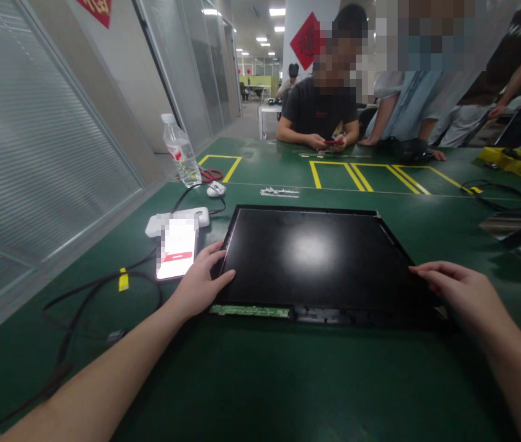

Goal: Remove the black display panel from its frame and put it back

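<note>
A black flat display panel (283, 258) lies face up on the green table (316, 380). Along its near edge a green circuit board strip (250, 311) is exposed. My left hand (205, 276) grips the panel's left edge, thumb on the top face and fingers around the side. At the right edge, my right hand (454, 282) pinches the rim between thumb and forefinger; its other fingers are curled. Left of the panel, close to my left hand, lies a lit phone (177, 248).
Behind the phone sits a white power strip (203, 216) with a white plug (215, 189). A water bottle (181, 150) and red-handled scissors (211, 175) stand farther back. Black cables (76, 307) run along the left. Small metallic strips (279, 192) lie beyond the panel. People are across the table.
</note>
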`<action>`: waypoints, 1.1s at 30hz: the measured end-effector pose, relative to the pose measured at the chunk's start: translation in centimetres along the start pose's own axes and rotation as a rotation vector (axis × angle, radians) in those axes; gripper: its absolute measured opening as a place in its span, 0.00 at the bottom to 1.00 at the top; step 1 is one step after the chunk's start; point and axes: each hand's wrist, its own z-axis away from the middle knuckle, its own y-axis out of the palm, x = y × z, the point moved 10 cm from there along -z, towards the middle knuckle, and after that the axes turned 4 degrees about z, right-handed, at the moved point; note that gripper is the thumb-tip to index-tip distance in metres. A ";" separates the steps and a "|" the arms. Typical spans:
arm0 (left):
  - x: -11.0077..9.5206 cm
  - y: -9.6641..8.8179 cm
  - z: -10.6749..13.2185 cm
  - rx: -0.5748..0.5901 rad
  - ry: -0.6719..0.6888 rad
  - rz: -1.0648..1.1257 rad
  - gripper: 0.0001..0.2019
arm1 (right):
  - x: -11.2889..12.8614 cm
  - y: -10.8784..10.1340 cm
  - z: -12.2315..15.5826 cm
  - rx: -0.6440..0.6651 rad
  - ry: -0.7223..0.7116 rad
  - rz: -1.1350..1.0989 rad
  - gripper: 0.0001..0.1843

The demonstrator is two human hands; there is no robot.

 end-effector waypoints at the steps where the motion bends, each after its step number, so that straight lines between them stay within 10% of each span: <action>1: 0.0 0.0 0.0 -0.001 0.002 0.002 0.29 | -0.1 0.1 0.2 0.012 0.052 -0.026 0.24; 33: 0.4 0.3 0.1 -0.055 0.036 -0.047 0.32 | 1.7 -0.1 0.9 0.030 0.079 0.201 0.24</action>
